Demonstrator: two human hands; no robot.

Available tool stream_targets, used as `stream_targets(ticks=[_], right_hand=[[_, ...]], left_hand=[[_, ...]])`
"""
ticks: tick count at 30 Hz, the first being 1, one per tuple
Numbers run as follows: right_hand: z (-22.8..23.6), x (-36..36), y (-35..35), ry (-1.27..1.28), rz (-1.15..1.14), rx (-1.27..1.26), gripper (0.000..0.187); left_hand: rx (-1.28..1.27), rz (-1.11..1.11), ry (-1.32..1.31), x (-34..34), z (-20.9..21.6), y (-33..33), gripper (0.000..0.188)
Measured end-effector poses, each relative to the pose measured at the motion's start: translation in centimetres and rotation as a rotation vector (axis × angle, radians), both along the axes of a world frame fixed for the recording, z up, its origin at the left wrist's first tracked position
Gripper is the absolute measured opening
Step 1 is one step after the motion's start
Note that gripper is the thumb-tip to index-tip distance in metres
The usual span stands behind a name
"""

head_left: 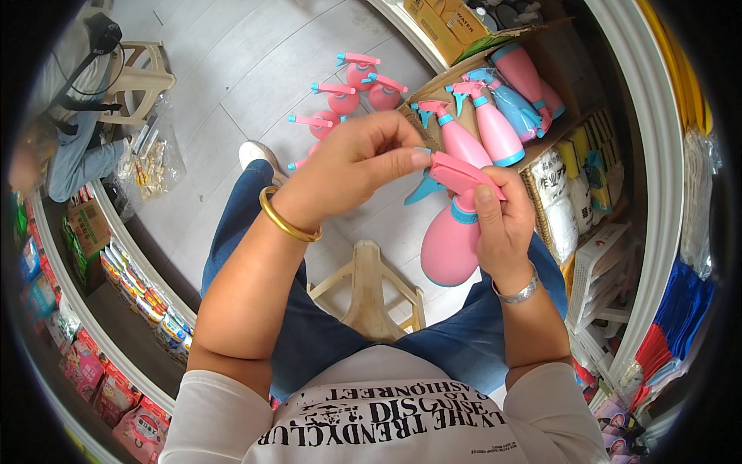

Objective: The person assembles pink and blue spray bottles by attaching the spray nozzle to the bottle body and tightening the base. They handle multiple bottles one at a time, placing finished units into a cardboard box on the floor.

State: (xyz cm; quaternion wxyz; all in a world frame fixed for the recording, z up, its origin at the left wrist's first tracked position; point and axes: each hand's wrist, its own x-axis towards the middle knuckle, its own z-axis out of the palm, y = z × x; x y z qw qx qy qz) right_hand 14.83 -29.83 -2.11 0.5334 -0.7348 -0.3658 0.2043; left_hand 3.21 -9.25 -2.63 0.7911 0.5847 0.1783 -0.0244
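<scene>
1. I have the right grip (506, 226) grasping a pink trigger spray bottle (450, 249) around its head, thumb on top.
2. My left grip (352, 166) pinches the blue nozzle (424, 151) at the head's front.
3. I see the bottle tilted, right of the beige plastic stool (369, 288).
4. Similar bottles (384, 96) stand on the tiled floor (255, 69); others lie inside the cardboard box (444, 84) at right.

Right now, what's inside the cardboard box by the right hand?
Inside the cardboard box lie several pink-and-blue spray bottles and a plastic-wrapped blue item. Whatever lies beneath them is covered and cannot be seen.
</scene>
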Motion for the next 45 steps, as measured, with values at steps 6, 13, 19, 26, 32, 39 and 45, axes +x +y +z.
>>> stream_targets(ticks=[6,13,19,26,32,39,45], right_hand=[[-0.1,0.3,0.0,0.004,0.013,-0.009,0.022],[-0.5,0.1,-0.2,0.048,-0.014,0.009,0.022],[-0.4,0.1,-0.2,0.028,0.001,0.001,0.022],[-0.6,0.3,-0.4,0.027,-0.016,-0.005,0.019],[0.1,0.1,0.0,-0.057,0.019,-0.015,0.02],[-0.4,0.2,-0.2,0.015,0.01,-0.008,0.022],[0.5,0.1,0.2,-0.074,0.021,-0.04,0.022]], left_hand=[[0.135,0.183,-0.154,0.7,0.0,-1.5,0.016],[0.038,0.069,-0.146,0.2,-0.5,-0.7,0.019],[0.109,-0.024,0.043,0.4,0.9,-0.1,0.018],[-0.024,0.172,-0.138,0.5,0.4,-1.2,0.017],[0.03,0.014,-0.024,0.2,-0.2,-0.3,0.015],[0.054,0.129,-0.161,0.4,-0.5,-1.0,0.023],[0.042,-0.017,0.001,0.2,0.2,-0.2,0.018]])
